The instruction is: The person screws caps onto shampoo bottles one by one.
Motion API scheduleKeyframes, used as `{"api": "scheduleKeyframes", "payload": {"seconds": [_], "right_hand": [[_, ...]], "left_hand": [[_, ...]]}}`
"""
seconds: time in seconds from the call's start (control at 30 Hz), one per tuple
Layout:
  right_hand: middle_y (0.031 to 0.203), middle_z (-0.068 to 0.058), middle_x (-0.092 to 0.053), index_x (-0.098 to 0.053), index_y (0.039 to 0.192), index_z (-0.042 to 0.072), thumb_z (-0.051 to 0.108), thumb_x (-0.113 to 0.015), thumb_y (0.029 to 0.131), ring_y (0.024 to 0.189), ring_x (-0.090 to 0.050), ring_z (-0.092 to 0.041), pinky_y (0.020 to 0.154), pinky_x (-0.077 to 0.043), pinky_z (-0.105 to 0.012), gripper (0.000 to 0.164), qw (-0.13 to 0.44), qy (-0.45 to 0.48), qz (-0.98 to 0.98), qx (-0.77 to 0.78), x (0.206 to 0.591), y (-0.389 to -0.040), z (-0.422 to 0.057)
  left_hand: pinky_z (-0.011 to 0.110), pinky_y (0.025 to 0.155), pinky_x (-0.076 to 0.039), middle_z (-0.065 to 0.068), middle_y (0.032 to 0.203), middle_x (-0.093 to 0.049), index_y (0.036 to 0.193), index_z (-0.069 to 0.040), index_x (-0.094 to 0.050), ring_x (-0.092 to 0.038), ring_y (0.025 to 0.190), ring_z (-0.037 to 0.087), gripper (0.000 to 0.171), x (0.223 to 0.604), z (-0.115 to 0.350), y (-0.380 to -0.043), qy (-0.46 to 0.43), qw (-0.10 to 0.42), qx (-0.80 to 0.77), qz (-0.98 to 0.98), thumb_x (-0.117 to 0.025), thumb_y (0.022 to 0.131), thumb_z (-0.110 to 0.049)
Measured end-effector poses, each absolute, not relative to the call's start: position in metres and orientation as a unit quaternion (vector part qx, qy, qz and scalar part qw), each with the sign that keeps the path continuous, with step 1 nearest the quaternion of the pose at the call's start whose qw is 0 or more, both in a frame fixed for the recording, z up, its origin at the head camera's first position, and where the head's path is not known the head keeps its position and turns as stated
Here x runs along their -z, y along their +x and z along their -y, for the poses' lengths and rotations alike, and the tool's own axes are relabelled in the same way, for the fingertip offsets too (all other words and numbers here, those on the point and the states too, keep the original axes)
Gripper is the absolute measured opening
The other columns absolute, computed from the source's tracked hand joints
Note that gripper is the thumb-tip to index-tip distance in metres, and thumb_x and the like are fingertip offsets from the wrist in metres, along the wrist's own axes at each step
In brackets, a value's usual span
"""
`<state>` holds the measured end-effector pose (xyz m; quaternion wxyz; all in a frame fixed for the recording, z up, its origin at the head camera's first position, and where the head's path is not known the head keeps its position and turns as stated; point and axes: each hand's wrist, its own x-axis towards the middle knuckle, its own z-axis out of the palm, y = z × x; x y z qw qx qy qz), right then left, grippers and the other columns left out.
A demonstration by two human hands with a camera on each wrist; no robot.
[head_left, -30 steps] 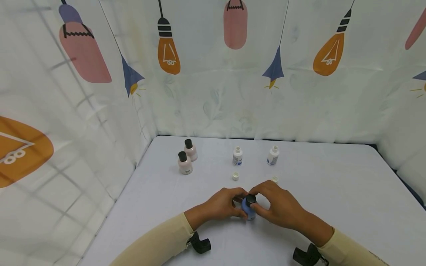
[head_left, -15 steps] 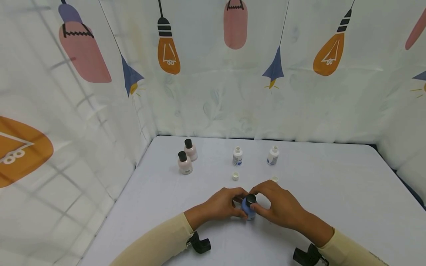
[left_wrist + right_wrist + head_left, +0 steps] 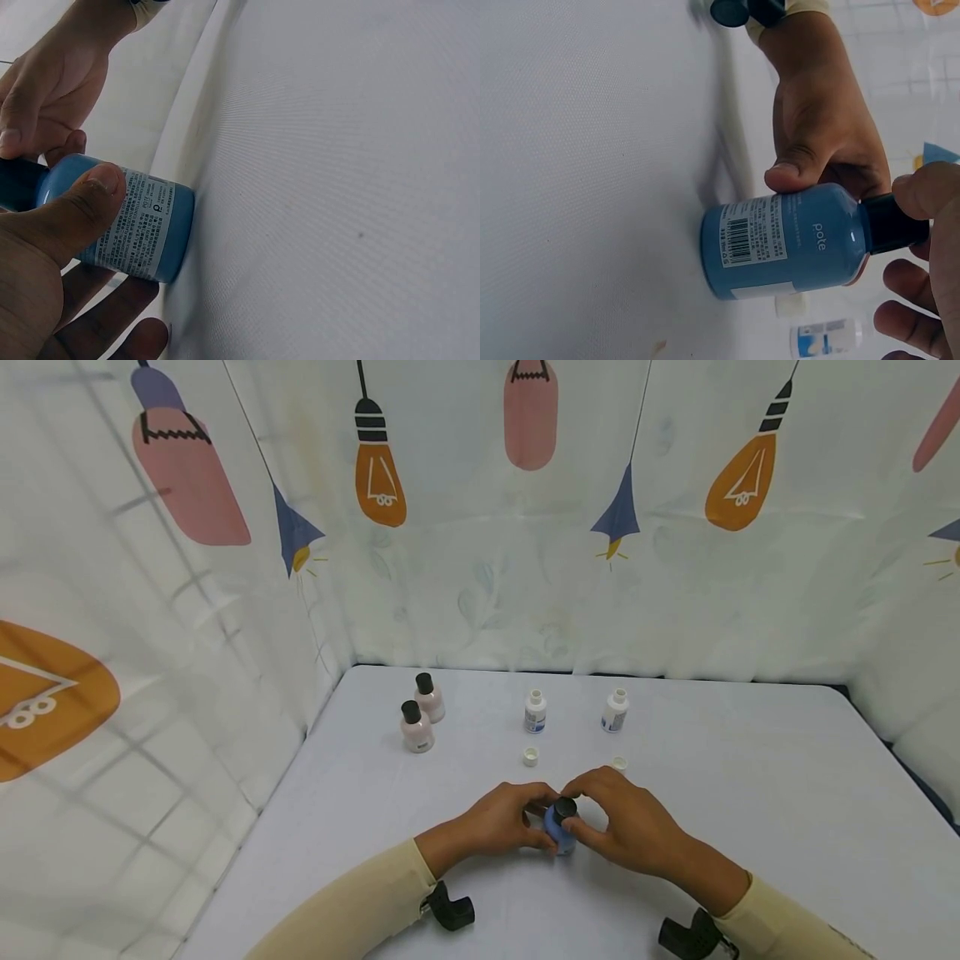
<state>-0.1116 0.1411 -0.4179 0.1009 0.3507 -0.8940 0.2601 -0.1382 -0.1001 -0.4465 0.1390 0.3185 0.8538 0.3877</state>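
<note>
A blue bottle [image 3: 557, 832] with a black cap [image 3: 565, 808] stands upright on the white table, between both hands. My left hand [image 3: 506, 819] grips the bottle's body, thumb on the near side. With thumb and fingers, my right hand [image 3: 633, 822] pinches the black cap from the other side. In the right wrist view the blue bottle [image 3: 780, 240] shows a barcode label and the word "pote". Small print covers the label of the blue bottle [image 3: 139, 221] in the left wrist view, where the thumb presses beside it.
Two pale pink bottles with black caps [image 3: 417, 729] stand at the back left. Uncapped white bottles, one in the middle [image 3: 536, 713] and one farther right [image 3: 615, 712], stand behind the hands. A white cap [image 3: 531, 757] lies before the first; another white cap [image 3: 618, 765] is partly hidden.
</note>
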Motion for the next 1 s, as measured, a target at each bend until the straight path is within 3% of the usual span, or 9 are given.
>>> {"api": "scheduleKeyframes", "payload": {"seconds": [0.27, 0.5, 0.73, 1.0], "right_hand": [[0.12, 0.015, -0.061, -0.065, 0.127, 0.026, 0.02, -0.078, 0.091, 0.111, -0.059, -0.006, 0.082, -0.057, -0.033, 0.039, 0.088, 0.359, 0.89, -0.268, 0.4179, -0.1111, -0.1416], [0.12, 0.009, -0.062, -0.064, 0.123, 0.021, 0.029, -0.081, 0.091, 0.106, -0.064, -0.013, 0.082, -0.057, -0.035, 0.037, 0.1, 0.35, 0.895, -0.256, 0.4192, -0.1117, -0.141], [0.119, 0.011, -0.062, -0.065, 0.125, 0.023, 0.017, -0.08, 0.088, 0.108, -0.062, -0.009, 0.08, -0.057, -0.033, 0.041, 0.113, 0.368, 0.884, -0.266, 0.4202, -0.1118, -0.1409], [0.12, 0.007, -0.061, -0.063, 0.122, 0.02, 0.026, -0.082, 0.088, 0.106, -0.065, -0.013, 0.082, -0.057, -0.035, 0.04, 0.107, 0.355, 0.893, -0.254, 0.4216, -0.1129, -0.1412]], "left_hand": [[0.021, 0.083, -0.054, -0.007, 0.126, -0.069, 0.128, -0.019, -0.064, -0.064, 0.11, 0.003, 0.054, 0.4467, 0.1001, -0.1374, 0.318, 0.141, -0.392, -0.852, -0.09, 0.081, -0.027], [0.021, 0.081, -0.053, -0.011, 0.123, -0.069, 0.128, -0.021, -0.064, -0.063, 0.109, 0.0, 0.053, 0.4455, 0.1004, -0.1369, 0.317, 0.141, -0.388, -0.854, -0.089, 0.082, -0.028], [0.022, 0.083, -0.054, -0.008, 0.125, -0.069, 0.128, -0.02, -0.065, -0.064, 0.109, 0.003, 0.053, 0.4449, 0.1002, -0.1361, 0.319, 0.136, -0.394, -0.851, -0.09, 0.081, -0.025], [0.021, 0.082, -0.053, -0.011, 0.124, -0.069, 0.129, -0.021, -0.064, -0.063, 0.109, 0.0, 0.054, 0.446, 0.1005, -0.1368, 0.318, 0.141, -0.389, -0.853, -0.089, 0.082, -0.028]]}}
